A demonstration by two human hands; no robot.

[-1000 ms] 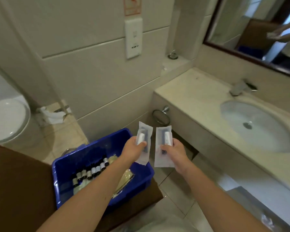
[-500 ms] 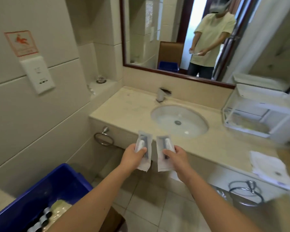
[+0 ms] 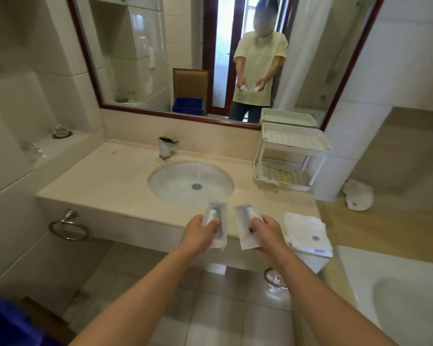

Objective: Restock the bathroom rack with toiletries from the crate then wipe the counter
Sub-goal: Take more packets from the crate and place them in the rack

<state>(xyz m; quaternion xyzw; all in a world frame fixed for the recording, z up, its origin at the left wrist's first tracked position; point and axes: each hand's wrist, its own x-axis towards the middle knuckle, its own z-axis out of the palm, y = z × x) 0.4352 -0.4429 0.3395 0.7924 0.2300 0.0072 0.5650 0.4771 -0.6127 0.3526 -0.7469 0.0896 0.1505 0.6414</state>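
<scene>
A tiled bathroom, pale walls and floor, with a stone surface [image 3: 98, 176] running along the far wall. Nearest, at the lower left, a blue corner of the crate [image 3: 0, 320] shows. At the lower right is the white rim of a bathtub [image 3: 360, 260].

Both bare forearms reach forward over the floor. The left grip [image 3: 200, 233] is closed round the lower half of a left packet [image 3: 216, 211], thumb across its front. The right grip [image 3: 268, 233] pinches a right packet [image 3: 245, 216] the same way. Each packet is pale and flat, with something small, white and dark, inside; it is too blurred to say what. The two are held upright side by side, close but apart, over the front edge of the surface, just short of the sink [image 3: 165, 181].

Just right of the right grip a folded white towel [image 3: 305, 233] lies on the surface. Under the front edge hang two metal rings, one at the left [image 3: 69, 228] and one below the right grip [image 3: 275, 278].

Beyond the sink stands a tap [image 3: 168, 146]. At the far right of the surface sits the white two-tier rack [image 3: 298, 149], well apart from the packets; its lower tier holds some pale flat things that I cannot make out. Behind it all, the dark-framed mirror [image 3: 90, 58] shows a person in a yellow shirt holding both packets, and the crate behind them.
</scene>
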